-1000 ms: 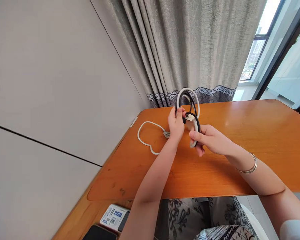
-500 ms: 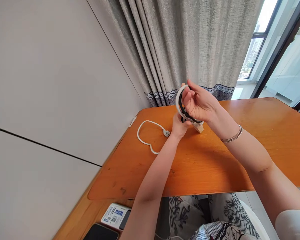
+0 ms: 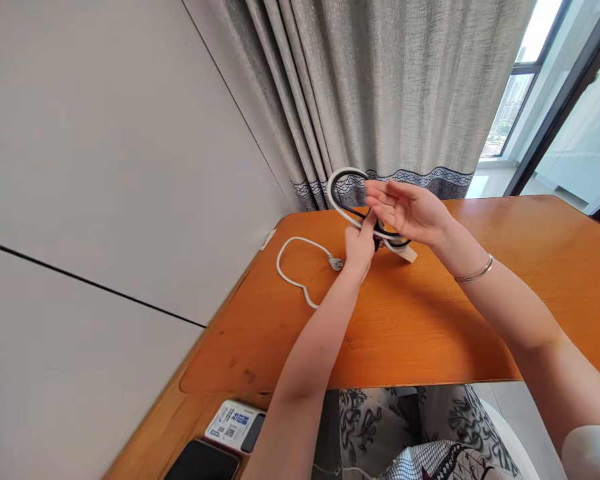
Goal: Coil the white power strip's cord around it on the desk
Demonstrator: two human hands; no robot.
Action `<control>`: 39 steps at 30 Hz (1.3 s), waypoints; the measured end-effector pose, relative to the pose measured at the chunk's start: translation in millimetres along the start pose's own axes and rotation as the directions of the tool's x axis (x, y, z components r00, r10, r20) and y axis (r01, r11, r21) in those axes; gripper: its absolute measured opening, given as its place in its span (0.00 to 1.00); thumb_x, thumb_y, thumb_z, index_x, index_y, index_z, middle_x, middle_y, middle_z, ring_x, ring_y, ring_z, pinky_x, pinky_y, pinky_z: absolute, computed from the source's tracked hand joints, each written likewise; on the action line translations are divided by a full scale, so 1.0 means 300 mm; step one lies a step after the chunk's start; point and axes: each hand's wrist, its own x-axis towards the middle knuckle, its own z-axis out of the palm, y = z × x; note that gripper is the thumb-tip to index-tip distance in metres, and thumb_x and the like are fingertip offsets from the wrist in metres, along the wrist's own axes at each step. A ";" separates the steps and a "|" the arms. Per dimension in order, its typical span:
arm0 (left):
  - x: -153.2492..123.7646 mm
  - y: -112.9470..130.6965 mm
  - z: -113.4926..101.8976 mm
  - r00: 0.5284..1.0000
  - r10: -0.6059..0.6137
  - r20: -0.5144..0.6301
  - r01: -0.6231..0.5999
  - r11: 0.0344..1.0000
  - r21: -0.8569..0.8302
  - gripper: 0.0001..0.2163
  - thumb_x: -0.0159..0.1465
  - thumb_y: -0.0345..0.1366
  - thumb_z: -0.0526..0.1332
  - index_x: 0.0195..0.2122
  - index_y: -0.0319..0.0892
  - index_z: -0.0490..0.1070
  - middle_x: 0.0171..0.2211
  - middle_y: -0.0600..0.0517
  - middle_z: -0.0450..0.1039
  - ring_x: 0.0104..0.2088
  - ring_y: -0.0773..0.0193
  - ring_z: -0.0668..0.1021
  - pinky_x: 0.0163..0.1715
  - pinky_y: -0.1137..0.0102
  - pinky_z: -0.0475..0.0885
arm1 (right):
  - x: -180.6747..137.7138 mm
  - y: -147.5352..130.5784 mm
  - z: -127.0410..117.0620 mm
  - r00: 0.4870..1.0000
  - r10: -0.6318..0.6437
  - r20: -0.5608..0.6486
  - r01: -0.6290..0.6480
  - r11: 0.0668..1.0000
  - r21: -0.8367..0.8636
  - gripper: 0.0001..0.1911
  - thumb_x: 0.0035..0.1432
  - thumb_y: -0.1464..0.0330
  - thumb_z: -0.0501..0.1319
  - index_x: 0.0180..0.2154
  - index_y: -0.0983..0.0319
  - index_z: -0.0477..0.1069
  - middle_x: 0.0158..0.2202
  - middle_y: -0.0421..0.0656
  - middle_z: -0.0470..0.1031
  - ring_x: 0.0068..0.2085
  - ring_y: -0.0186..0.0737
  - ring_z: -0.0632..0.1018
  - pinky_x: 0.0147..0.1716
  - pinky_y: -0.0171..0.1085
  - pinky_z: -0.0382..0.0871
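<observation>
Above the wooden table (image 3: 280, 340) in the head view, the left hand (image 3: 360, 247) is gripping coiled black-and-white cables (image 3: 349, 217), whose loop is leaning farther left than before; the right hand (image 3: 414, 212), previously curled into it, is opening out, fingers extended.

This looks like a room in a home, most likely a high-rise apartment. Beyond the far edge of the wooden table (image 3: 460, 300) hangs a grey fabric curtain (image 3: 420, 87) with a patterned band across its lower part. Past the table's far right corner, a dark-framed window (image 3: 524, 68) looks out on tall buildings (image 3: 514, 100), and a dark-framed glass panel (image 3: 580, 127) stands nearby. Left of the table rises a plain, pale panelled wall (image 3: 105, 167). Pale floor tiles (image 3: 523, 410) show below the table's near edge.
</observation>
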 end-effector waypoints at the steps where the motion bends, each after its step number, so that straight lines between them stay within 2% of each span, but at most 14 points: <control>1: 0.004 0.003 -0.001 1.000 -0.005 -0.015 0.004 1.000 -0.015 0.20 0.61 0.48 0.66 0.19 0.41 0.66 0.16 0.57 0.64 0.19 0.71 0.67 0.20 0.74 0.61 | -0.022 0.003 -0.019 0.998 -0.015 -0.054 0.014 1.000 -0.024 0.09 0.66 0.70 0.55 0.40 0.63 0.74 0.42 0.47 0.80 0.48 0.38 0.81 0.56 0.40 0.77; 4: 0.013 -0.001 -0.003 1.000 0.016 0.008 -0.016 1.000 -0.003 0.20 0.60 0.48 0.67 0.19 0.41 0.67 0.17 0.57 0.65 0.19 0.71 0.68 0.21 0.74 0.63 | -0.071 0.023 -0.060 0.983 -0.080 -0.168 0.065 0.994 -0.092 0.07 0.60 0.73 0.59 0.39 0.63 0.75 0.42 0.47 0.81 0.49 0.37 0.81 0.58 0.38 0.74; 7: 0.018 -0.024 -0.007 0.999 0.029 0.023 -0.029 1.000 0.007 0.21 0.62 0.50 0.65 0.18 0.41 0.66 0.17 0.56 0.64 0.19 0.71 0.67 0.21 0.74 0.62 | -0.086 0.046 -0.068 0.974 -0.102 -0.203 0.079 0.990 -0.117 0.10 0.53 0.78 0.61 0.38 0.65 0.76 0.43 0.47 0.80 0.49 0.37 0.80 0.59 0.37 0.71; 10: 0.015 -0.042 -0.013 0.999 0.041 0.015 -0.042 0.998 0.042 0.23 0.63 0.53 0.63 0.18 0.42 0.66 0.16 0.56 0.64 0.19 0.70 0.67 0.21 0.73 0.61 | -0.074 0.063 -0.065 0.969 -0.076 -0.235 0.054 0.994 -0.098 0.09 0.48 0.80 0.61 0.33 0.65 0.75 0.39 0.45 0.78 0.45 0.35 0.80 0.56 0.35 0.72; 15: -0.006 -0.030 -0.023 0.985 0.139 0.103 -0.151 0.981 0.123 0.27 0.59 0.58 0.65 0.16 0.42 0.63 0.15 0.56 0.61 0.19 0.70 0.64 0.20 0.72 0.57 | -0.052 0.092 -0.090 0.986 0.027 -0.163 -0.048 0.991 -0.128 0.06 0.46 0.79 0.60 0.27 0.64 0.72 0.31 0.42 0.75 0.33 0.31 0.76 0.46 0.35 0.74; 17: -0.011 -0.024 -0.023 0.981 0.140 0.135 -0.156 0.980 0.120 0.28 0.57 0.60 0.66 0.15 0.42 0.62 0.15 0.56 0.60 0.19 0.70 0.63 0.20 0.71 0.56 | -0.049 0.109 -0.098 0.989 0.002 -0.147 -0.023 0.990 -0.141 0.07 0.45 0.78 0.60 0.28 0.63 0.72 0.32 0.42 0.75 0.34 0.33 0.77 0.46 0.36 0.74; 19: -0.007 -0.027 -0.020 0.987 0.100 0.127 -0.113 0.988 0.101 0.29 0.56 0.64 0.64 0.15 0.42 0.63 0.15 0.56 0.61 0.18 0.69 0.64 0.20 0.71 0.58 | -0.048 0.132 -0.095 0.981 -0.104 -0.163 0.080 0.986 -0.148 0.09 0.44 0.76 0.61 0.31 0.62 0.72 0.36 0.43 0.77 0.39 0.36 0.78 0.49 0.37 0.74; 22: 0.010 -0.043 -0.016 0.990 -0.016 0.141 0.009 0.999 0.049 0.32 0.58 0.69 0.56 0.19 0.42 0.69 0.16 0.53 0.67 0.20 0.67 0.70 0.22 0.72 0.65 | -0.049 0.171 -0.075 0.945 -0.266 -0.190 0.242 0.960 -0.139 0.17 0.43 0.73 0.62 0.40 0.59 0.72 0.46 0.44 0.79 0.51 0.40 0.78 0.55 0.40 0.72; 25: 0.027 -0.049 -0.014 0.975 -0.157 0.155 0.164 0.986 -0.031 0.36 0.58 0.73 0.49 0.21 0.42 0.72 0.18 0.50 0.71 0.23 0.63 0.76 0.24 0.71 0.70 | -0.053 0.202 -0.054 0.928 -0.340 -0.149 0.320 0.937 -0.142 0.24 0.43 0.72 0.63 0.46 0.57 0.70 0.55 0.44 0.76 0.60 0.41 0.74 0.62 0.41 0.67; 29: 0.033 -0.021 -0.022 0.938 -0.289 0.189 0.312 0.944 -0.109 0.38 0.57 0.75 0.46 0.23 0.42 0.73 0.19 0.48 0.72 0.26 0.60 0.79 0.23 0.70 0.71 | -0.065 0.214 -0.052 0.927 -0.373 -0.027 0.348 0.887 -0.305 0.24 0.50 0.70 0.58 0.51 0.56 0.70 0.56 0.45 0.76 0.60 0.42 0.74 0.63 0.44 0.66; 33: 0.050 0.019 -0.043 0.896 -0.338 0.288 0.385 0.914 -0.125 0.36 0.61 0.71 0.47 0.26 0.40 0.75 0.22 0.46 0.74 0.25 0.59 0.79 0.23 0.69 0.72 | -0.081 0.207 -0.060 0.912 -0.403 0.077 0.378 0.753 -0.539 0.21 0.59 0.69 0.53 0.52 0.58 0.73 0.52 0.46 0.78 0.57 0.43 0.76 0.62 0.45 0.67; 34: 0.058 0.024 -0.049 0.898 -0.344 0.273 0.387 0.914 -0.119 0.35 0.62 0.70 0.48 0.27 0.40 0.74 0.24 0.45 0.76 0.24 0.60 0.78 0.22 0.69 0.72 | -0.086 0.206 -0.060 0.909 -0.405 0.097 0.382 0.718 -0.582 0.20 0.61 0.69 0.52 0.52 0.58 0.74 0.51 0.46 0.78 0.56 0.43 0.76 0.61 0.45 0.67; 36: 0.074 0.026 -0.060 0.933 -0.320 0.163 0.341 0.932 -0.123 0.29 0.64 0.64 0.53 0.29 0.40 0.74 0.30 0.45 0.78 0.22 0.64 0.77 0.21 0.70 0.71 | -0.095 0.205 -0.059 0.908 -0.401 0.121 0.379 0.661 -0.648 0.18 0.64 0.67 0.51 0.49 0.58 0.76 0.48 0.47 0.79 0.54 0.43 0.77 0.60 0.44 0.69; 39: 0.089 0.018 -0.072 0.984 -0.165 -0.072 0.156 0.981 -0.116 0.16 0.65 0.53 0.62 0.40 0.44 0.72 0.43 0.46 0.78 0.23 0.67 0.79 0.24 0.72 0.73 | -0.107 0.207 -0.058 0.909 -0.389 0.149 0.372 0.598 -0.710 0.19 0.67 0.66 0.50 0.47 0.58 0.78 0.45 0.47 0.80 0.51 0.43 0.78 0.56 0.44 0.71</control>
